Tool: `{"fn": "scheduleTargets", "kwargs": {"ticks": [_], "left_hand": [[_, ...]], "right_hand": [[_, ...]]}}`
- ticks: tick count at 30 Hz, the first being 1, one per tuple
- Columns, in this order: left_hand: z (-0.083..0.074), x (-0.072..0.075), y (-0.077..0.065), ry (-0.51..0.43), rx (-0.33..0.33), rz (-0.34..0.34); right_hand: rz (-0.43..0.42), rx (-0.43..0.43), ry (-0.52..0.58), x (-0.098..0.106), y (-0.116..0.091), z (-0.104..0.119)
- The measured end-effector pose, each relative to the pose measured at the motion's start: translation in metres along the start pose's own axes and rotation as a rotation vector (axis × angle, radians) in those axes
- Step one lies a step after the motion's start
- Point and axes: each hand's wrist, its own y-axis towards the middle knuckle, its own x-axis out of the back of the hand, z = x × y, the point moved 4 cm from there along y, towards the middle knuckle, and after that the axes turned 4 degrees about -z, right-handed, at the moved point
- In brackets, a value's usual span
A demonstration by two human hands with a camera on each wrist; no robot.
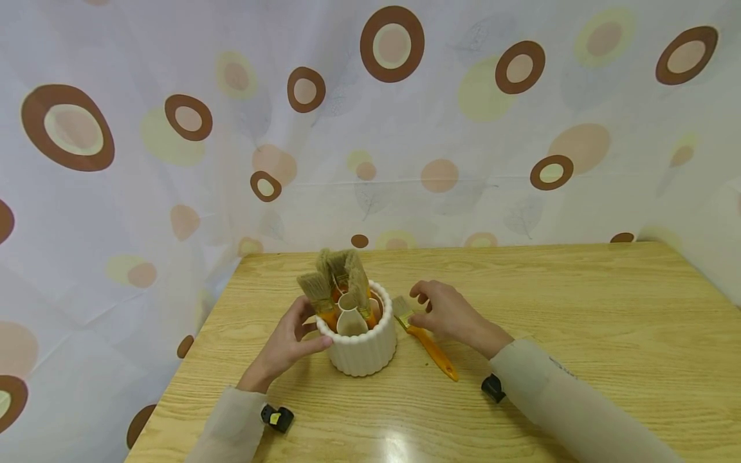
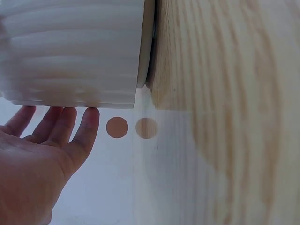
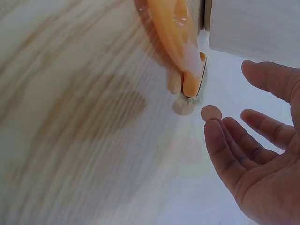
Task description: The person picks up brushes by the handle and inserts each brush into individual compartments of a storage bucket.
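Observation:
A white ribbed holder with a beaded rim stands upright on the table, several bristle brushes in it with their bristles up. My left hand holds its left side, thumb at the front of the rim; in the left wrist view the fingertips meet the ribbed wall. To the right of the holder lies a loose paintbrush with an orange handle, its bristles towards the holder. My right hand hovers beside its bristle end, fingers loosely bent and thumb apart from them, with nothing in its grasp.
The light wood table stretches to the right of the hands. Behind it and on the left hangs a white sheet printed with brown rings and ovals. A black wrist strap piece sits at the left sleeve, another at the right.

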Motion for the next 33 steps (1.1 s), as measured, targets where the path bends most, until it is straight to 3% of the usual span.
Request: {"fn": "scheduleTargets", "kwargs": {"ticks": [33], "left_hand": [[0.001,0.0,-0.001,0.01,0.003,0.003]], "right_hand": [[0.176,-0.017,-0.153,-0.017,0.01,-0.006]]}}
